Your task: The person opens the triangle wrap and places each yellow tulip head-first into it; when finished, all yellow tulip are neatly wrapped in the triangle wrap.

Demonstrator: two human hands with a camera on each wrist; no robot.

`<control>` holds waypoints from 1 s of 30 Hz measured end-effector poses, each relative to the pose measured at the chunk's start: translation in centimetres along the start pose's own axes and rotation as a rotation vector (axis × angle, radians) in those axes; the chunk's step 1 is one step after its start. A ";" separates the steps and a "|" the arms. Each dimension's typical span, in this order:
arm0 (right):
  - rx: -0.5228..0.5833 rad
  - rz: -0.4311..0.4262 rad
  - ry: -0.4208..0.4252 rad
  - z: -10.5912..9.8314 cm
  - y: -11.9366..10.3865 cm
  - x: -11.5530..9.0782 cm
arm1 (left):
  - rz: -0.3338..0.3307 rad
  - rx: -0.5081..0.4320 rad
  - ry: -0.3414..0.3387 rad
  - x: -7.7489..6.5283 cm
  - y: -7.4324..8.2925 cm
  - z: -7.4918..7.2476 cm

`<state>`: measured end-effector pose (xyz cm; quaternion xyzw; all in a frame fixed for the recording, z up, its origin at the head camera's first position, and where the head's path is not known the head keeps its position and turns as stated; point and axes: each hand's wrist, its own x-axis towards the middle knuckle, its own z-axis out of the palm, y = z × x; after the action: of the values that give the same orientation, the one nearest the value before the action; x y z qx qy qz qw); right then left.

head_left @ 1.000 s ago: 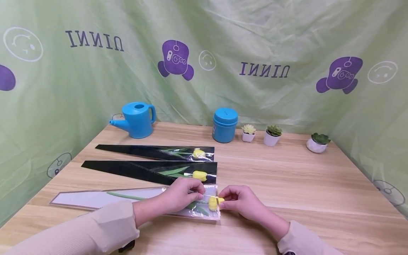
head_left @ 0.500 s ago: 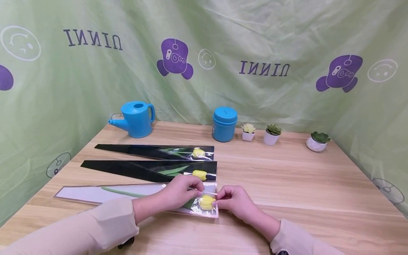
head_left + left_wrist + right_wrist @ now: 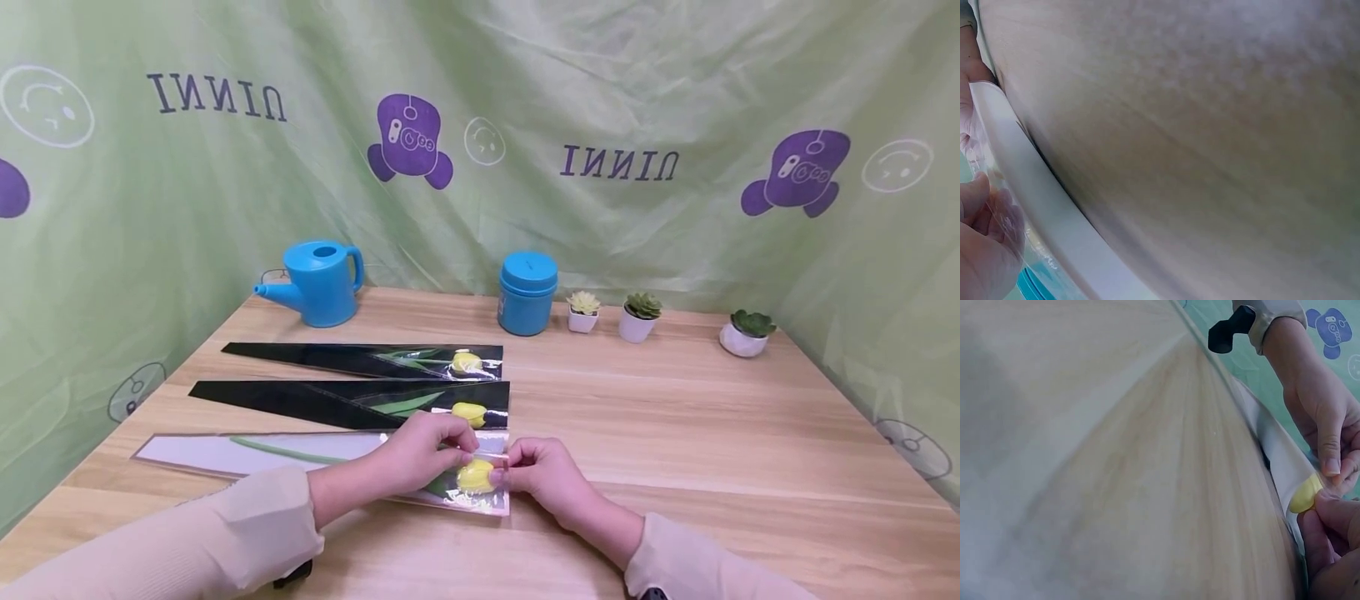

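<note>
A white-backed flower sleeve (image 3: 191, 454) with a clear film front lies nearest the person, its wide open end to the right. Inside it lies an artificial yellow tulip (image 3: 476, 477), the green stem (image 3: 281, 451) running left under the film. My left hand (image 3: 423, 452) pinches the film near the opening, above the bloom. At the sleeve's mouth, my right hand (image 3: 551, 482) pinches the tip of the bloom between thumb and fingers. In the right wrist view the yellow bloom (image 3: 1305, 495) shows right at the thumb tip. Leaves are partly hidden beneath the left hand.
Two black sleeves with yellow tulips, the nearer black sleeve (image 3: 300, 402) and the farther black sleeve (image 3: 315, 357), lie just behind. Along the back stand a blue watering can (image 3: 321, 287), a blue lidded canister (image 3: 527, 296) and small potted succulents (image 3: 637, 317).
The bloom has slid left, from poking out past the sleeve's edge to inside the film. My right hand has moved left with it; the left hand stays pinching the film.
</note>
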<state>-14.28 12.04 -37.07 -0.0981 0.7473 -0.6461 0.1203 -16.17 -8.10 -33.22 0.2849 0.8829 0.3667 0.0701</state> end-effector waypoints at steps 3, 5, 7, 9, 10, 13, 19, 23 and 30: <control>0.020 -0.008 0.012 0.3 0.0 0.1 | 0.011 -0.001 0.003 0.0 -0.1 0.0; 0.027 -0.011 0.024 0.4 0.0 0.1 | 0.014 -0.002 0.005 0.0 -0.1 0.0; 0.031 -0.010 0.038 0.6 -0.1 0.2 | 0.021 -0.002 0.010 0.1 -0.1 0.0; 0.027 -0.003 0.054 0.8 -0.1 0.2 | 0.028 -0.006 0.016 0.1 -0.1 0.1; 0.022 0.002 0.063 0.9 -0.1 0.2 | 0.031 -0.009 0.020 0.1 -0.2 0.1; 0.007 0.016 0.095 1.2 0.0 0.3 | 0.032 -0.030 0.024 -0.1 -0.2 0.3; -0.031 0.017 0.135 1.6 -0.1 0.4 | 0.070 -0.055 0.049 -0.2 -0.3 0.5; -0.035 0.022 0.131 1.6 -0.3 0.3 | 0.099 -0.054 0.049 0.0 -0.5 0.6; -0.037 0.056 -0.004 -0.5 -0.4 -0.5 | 0.167 -0.031 -0.010 0.2 -1.0 0.2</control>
<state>-13.94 12.58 -36.58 -0.0807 0.7615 -0.6282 0.1379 -16.76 -8.44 -34.01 0.3583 0.8498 0.3835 0.0483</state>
